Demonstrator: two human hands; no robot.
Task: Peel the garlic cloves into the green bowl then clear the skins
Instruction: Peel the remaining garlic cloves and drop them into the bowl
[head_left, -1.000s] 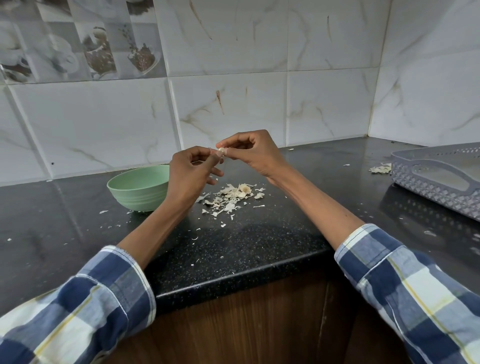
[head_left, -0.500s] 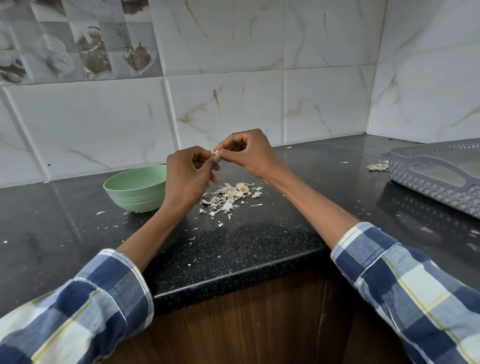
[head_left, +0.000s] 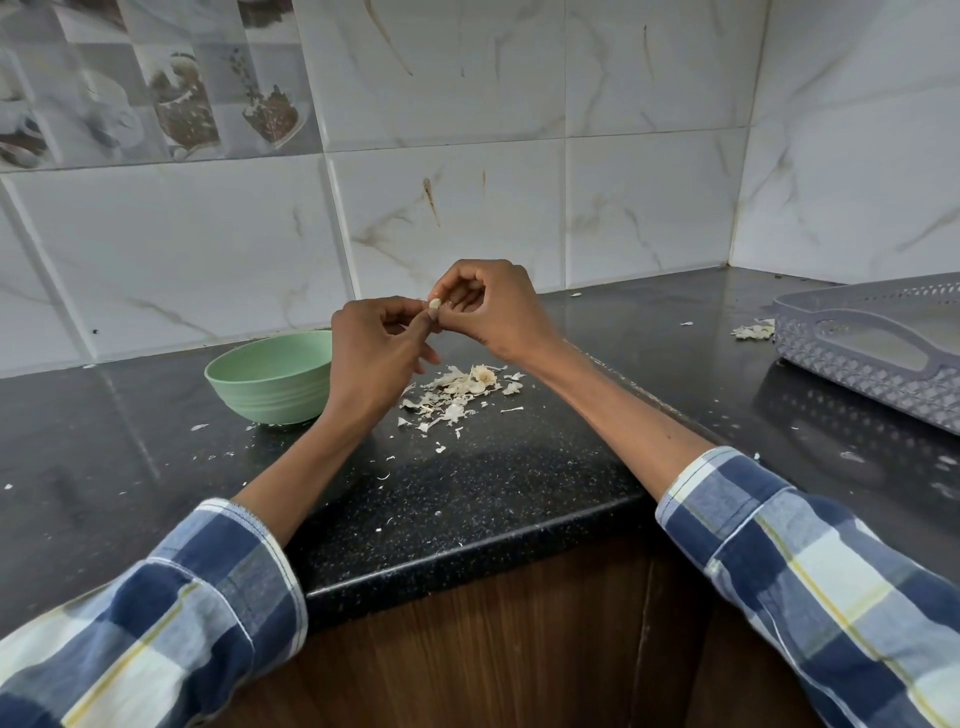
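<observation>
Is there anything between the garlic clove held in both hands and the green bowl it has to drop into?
Nothing visible blocks it. The garlic clove is pinched between the left hand and right hand, above the counter. The green bowl sits open-topped just left of the left hand; only that hand itself lies between them.

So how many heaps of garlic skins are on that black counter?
2. The big heap of papery garlic skins lies right of the green bowl; a small heap sits against the grey plastic tray. Loose flakes lie scattered elsewhere.
</observation>
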